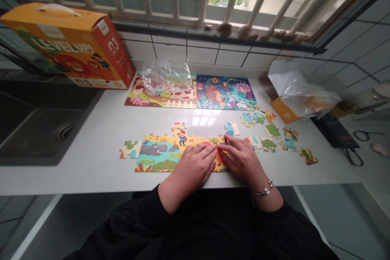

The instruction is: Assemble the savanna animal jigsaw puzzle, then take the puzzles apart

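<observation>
We are laying our left hand (198, 163) and right hand (243, 159) on a partly assembled puzzle (164, 165), near the countertop's (100, 138) front edge.
Left fingers are lying nearly straight and close together across the puzzle; right fingers are curving, slightly spread, index tip touching down just beside the left fingertips. Hands are hiding the contact, so we are unable to tell whether either is gripping a piece. Loose pieces (268, 144) are lying right of the puzzle; two picture panels (227, 93) are lying near the back edge.
</observation>
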Action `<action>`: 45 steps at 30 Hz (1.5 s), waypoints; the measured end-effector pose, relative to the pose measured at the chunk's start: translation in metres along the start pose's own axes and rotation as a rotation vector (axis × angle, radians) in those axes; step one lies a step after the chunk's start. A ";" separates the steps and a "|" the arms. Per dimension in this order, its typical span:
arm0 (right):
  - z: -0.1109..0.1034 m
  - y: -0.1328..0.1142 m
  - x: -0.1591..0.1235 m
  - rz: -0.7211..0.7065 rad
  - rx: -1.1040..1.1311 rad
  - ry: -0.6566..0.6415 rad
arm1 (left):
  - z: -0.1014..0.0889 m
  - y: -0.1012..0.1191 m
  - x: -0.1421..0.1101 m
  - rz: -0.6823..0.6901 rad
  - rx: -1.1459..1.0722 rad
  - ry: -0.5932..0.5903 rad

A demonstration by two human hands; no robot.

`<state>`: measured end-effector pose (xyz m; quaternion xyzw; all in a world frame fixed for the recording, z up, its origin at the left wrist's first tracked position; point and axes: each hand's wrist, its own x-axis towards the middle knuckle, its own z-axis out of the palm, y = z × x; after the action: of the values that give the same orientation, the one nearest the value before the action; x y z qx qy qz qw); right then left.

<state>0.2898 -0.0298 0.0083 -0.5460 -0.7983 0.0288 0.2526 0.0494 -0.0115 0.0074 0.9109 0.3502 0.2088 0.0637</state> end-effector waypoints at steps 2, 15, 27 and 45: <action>-0.001 0.000 0.001 0.002 0.007 -0.017 | -0.001 0.000 0.000 0.003 -0.007 -0.003; -0.002 0.001 0.000 -0.025 0.000 -0.077 | -0.002 0.002 0.001 -0.012 -0.045 -0.041; 0.000 0.002 -0.002 0.022 0.043 -0.013 | -0.084 -0.090 -0.073 -0.437 0.170 -0.062; -0.001 -0.001 0.000 0.039 0.051 0.010 | -0.145 -0.169 -0.119 -0.728 0.031 -0.213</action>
<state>0.2897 -0.0303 0.0092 -0.5547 -0.7853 0.0514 0.2700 -0.1952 0.0314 0.0540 0.7443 0.6455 0.0711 0.1558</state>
